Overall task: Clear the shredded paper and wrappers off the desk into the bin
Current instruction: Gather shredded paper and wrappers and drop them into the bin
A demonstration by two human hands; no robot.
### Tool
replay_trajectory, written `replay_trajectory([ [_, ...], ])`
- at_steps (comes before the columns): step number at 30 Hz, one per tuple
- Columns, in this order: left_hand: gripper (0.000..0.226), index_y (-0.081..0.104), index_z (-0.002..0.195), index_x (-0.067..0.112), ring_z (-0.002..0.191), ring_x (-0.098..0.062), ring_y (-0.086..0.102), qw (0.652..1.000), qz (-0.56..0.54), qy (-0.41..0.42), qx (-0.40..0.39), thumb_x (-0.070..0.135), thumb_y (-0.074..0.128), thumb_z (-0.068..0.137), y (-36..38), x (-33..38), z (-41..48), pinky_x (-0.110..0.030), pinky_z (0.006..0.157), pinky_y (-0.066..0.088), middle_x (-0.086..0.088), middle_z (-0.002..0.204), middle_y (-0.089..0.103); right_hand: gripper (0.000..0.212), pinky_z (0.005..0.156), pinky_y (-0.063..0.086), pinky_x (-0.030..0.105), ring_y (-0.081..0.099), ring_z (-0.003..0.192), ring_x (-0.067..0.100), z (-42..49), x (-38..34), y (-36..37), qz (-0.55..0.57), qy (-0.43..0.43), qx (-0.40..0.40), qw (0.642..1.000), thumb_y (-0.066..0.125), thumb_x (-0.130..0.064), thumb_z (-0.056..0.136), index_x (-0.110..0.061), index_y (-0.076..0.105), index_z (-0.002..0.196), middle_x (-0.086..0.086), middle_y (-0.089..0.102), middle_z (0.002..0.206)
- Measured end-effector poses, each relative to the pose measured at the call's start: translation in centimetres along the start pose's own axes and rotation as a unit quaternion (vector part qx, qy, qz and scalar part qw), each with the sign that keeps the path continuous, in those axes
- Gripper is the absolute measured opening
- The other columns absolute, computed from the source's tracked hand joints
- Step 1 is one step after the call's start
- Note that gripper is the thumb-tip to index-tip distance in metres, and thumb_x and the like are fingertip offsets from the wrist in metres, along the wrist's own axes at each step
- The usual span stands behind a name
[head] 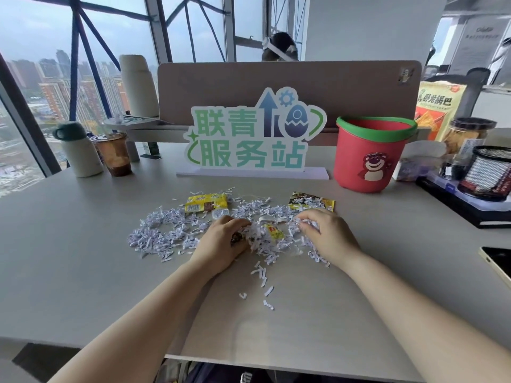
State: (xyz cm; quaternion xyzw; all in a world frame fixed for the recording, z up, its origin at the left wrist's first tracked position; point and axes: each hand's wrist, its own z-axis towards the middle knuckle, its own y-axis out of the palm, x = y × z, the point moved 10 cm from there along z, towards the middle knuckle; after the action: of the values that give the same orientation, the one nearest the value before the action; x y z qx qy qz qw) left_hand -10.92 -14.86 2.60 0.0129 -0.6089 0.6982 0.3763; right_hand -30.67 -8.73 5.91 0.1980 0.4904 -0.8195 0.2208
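White shredded paper [160, 236] lies scattered over the middle of the grey desk [83, 272]. A yellow wrapper [206, 202] rests at the far side of the pile, a dark wrapper [311, 201] further right, and a small yellow wrapper [272, 231] sits in the heap between my hands. My left hand [221, 241] is curled on shreds and a dark scrap at the heap's left side. My right hand [323, 233] pinches a clump of shreds on the right. The red bin [370, 156] with a green rim and bear picture stands upright at the back right.
A standing sign [251, 134] is behind the pile. A flask [78, 150] and iced drink cup [113, 153] stand back left. A mesh pen holder [489, 170], snack bags and a dark tray crowd the right. A phone [497, 264] lies at the right edge.
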Motion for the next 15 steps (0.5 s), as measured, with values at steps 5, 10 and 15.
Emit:
replay_trajectory([
  [5,0.048,0.054,0.124,0.028,0.106,-0.026,0.056,1.0,-0.005,0.007,0.004,0.018,0.068,0.08,-0.2,0.9,0.8,-0.033,0.089,0.047,-0.005,0.121,0.053,0.019,0.087,0.043,0.028,0.06,0.104,0.023,0.2,-0.2,-0.4,-0.011,-0.009,-0.008,1.0,0.058,-0.015,0.086,-0.012,0.067,0.103,0.007,0.068,0.11],
  [10,0.046,0.057,0.123,0.023,0.097,-0.027,0.062,0.998,-0.02,0.046,0.029,0.019,0.07,0.079,-1.5,3.1,2.2,-0.035,0.089,0.051,-0.008,0.117,0.056,0.02,0.084,0.043,0.026,0.06,0.102,0.022,0.8,-0.6,-1.7,-0.012,-0.017,0.008,1.0,0.057,-0.015,0.087,-0.012,0.067,0.104,0.007,0.068,0.109],
  [15,0.046,0.054,0.125,0.023,0.096,-0.026,0.062,0.997,-0.018,0.065,0.048,0.019,0.067,0.081,-2.8,5.2,3.8,-0.033,0.086,0.05,-0.008,0.117,0.057,0.019,0.085,0.042,0.028,0.059,0.103,0.024,1.7,-0.8,-3.4,-0.005,-0.025,0.021,0.999,0.058,-0.014,0.087,-0.01,0.066,0.103,0.009,0.068,0.108],
])
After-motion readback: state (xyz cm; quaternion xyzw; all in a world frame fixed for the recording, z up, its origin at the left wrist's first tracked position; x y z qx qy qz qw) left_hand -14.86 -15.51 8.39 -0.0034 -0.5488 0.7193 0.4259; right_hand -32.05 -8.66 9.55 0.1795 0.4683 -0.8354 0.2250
